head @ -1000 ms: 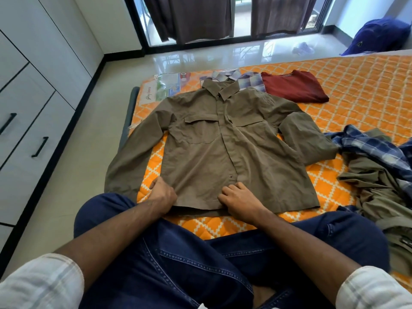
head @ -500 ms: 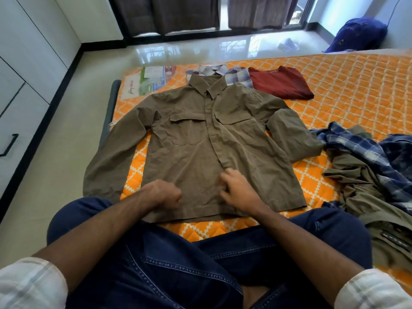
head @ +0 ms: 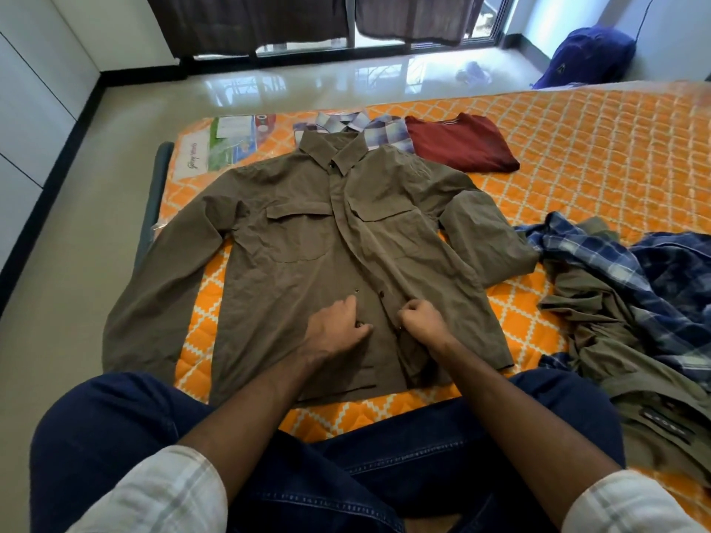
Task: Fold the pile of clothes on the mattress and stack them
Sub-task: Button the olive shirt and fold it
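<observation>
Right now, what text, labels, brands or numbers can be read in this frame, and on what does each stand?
Nothing reads fully.
Mattress label: a cursive brand word, turned sideways, too blurred to read.
Printed leaflet under the mattress's plastic wrap: small print, too small to read.
Dark tag on the olive garment in the pile: pale marks, illegible.
Blue backpack: a small logo, no readable words.

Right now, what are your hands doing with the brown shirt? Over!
Left hand pinching the placket beside a button. Right hand gripping the other front edge. Olive shirt flat on mattress, unfolded. Nothing in the way.
</observation>
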